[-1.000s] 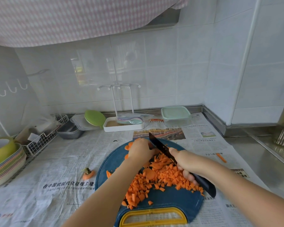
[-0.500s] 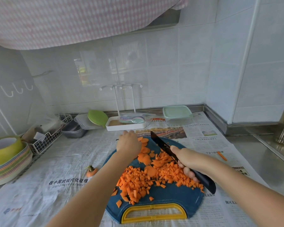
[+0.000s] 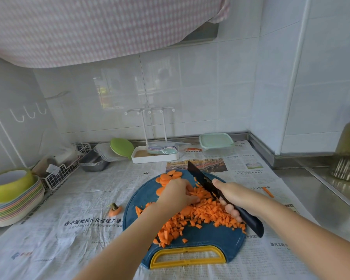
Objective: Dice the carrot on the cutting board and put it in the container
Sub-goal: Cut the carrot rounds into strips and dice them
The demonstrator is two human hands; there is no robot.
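Left grip point(image 3: 177, 191) curls over orange carrot strips point(image 3: 199, 192) just beside the black kitchen knife point(image 3: 200, 176) that the right grip point(image 3: 236, 196) clasps: a slipping strip could bring the blade onto fingertips.

- The cutting board point(image 3: 210, 238) lies on the newspaper point(image 3: 69, 199), directly in front of us.
- On the board we find the carrot pieces point(image 3: 202, 216) heaped across the middle and the carrot slices point(image 3: 168, 177) at its far left edge.
- The left hand point(image 3: 177, 194) sits on the pieces. Just to its right the knife point(image 3: 198, 175), held in the right hand point(image 3: 237, 197), slants from the far edge to the board's right rim.
- Left of the board lies the carrot top point(image 3: 114, 210), and right of it a stray strip point(image 3: 268, 192), both on the paper.
- Behind the board we see the container point(image 3: 216, 144) by the wall, with the rack tray point(image 3: 155, 157) to its left.
- Farther left come the metal trays point(image 3: 93, 163), the wire basket point(image 3: 63, 171) and the plate stack point(image 3: 14, 208).
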